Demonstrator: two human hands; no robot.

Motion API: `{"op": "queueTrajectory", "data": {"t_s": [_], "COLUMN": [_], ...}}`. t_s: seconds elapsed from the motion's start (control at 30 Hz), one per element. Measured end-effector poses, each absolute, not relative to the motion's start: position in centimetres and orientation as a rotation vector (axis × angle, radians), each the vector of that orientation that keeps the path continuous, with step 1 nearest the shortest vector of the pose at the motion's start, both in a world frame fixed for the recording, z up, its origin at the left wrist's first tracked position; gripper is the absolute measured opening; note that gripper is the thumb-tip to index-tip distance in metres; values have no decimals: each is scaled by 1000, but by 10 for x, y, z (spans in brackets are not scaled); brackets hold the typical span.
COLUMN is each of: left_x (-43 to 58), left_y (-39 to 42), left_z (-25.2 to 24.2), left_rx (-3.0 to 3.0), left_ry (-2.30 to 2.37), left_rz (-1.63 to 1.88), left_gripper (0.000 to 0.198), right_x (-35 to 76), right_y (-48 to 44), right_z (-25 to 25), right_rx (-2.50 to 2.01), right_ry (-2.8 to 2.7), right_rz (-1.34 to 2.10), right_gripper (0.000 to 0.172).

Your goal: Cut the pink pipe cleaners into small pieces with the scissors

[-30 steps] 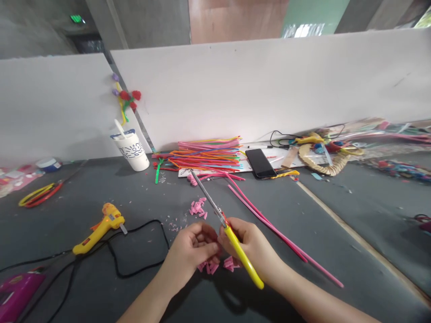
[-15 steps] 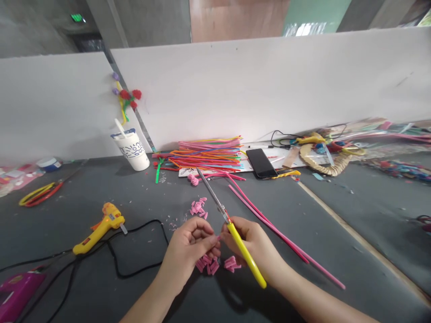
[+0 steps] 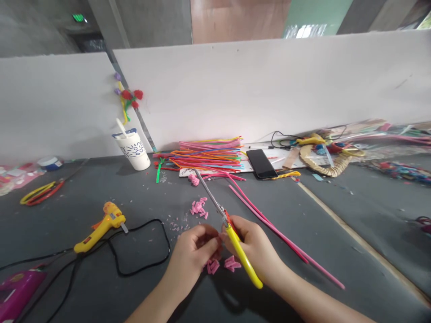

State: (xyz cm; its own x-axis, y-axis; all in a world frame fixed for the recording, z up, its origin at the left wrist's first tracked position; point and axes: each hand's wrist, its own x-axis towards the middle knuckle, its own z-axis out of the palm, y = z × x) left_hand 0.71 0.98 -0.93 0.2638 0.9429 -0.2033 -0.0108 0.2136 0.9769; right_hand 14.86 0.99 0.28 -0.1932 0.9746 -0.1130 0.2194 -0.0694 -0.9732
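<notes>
Scissors (image 3: 242, 255) with yellow and red handles rest in my right hand (image 3: 252, 242), their blades closed and pointing away from me up to the left. My left hand (image 3: 193, 251) is pinched, its fingertips meeting those of my right hand around a small pink piece of pipe cleaner, mostly hidden by the fingers. Beneath the hands lie short pink pipe cleaner pieces (image 3: 231, 264) in small groups. Farther off is another heap of pink cut pieces (image 3: 199, 206), with a pink coiled bit (image 3: 193, 180) behind it. Two long pink pipe cleaners (image 3: 286, 237) lie to the right.
A yellow glue gun (image 3: 99, 229) with a black cord (image 3: 116, 264) lies left. At the back stand a white cup (image 3: 134, 150), a bundle of coloured pipe cleaners (image 3: 208, 152) and a phone (image 3: 261, 163). A yellow-and-red-handled tool (image 3: 42, 193) lies far left; a woven ring (image 3: 332, 168) lies right.
My left hand has shifted slightly right and down, covering more of the pink pieces below it. The scissors have tipped slightly left. The pink piece between my fingertips shows less.
</notes>
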Motion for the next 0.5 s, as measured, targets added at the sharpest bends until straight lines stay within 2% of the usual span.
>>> {"op": "queueTrajectory", "data": {"t_s": [0.1,0.3,0.5], "left_x": [4,-12,-21], "left_y": [10,18,22], "left_z": [-3,7,11], "left_rx": [1040,827,779], "left_ry": [1061,955,878], "left_rz": [977,1209,1352], "left_gripper": [12,7,5], "right_x": [154,161,159], "right_y": [10,9,9], "right_z": [2,1,-9], "right_rx": [-1320,-1453,-1528], "right_ry": [-1571,-2080,-2337], "right_rz": [1299,769,339], "right_gripper": [13,20,22]}}
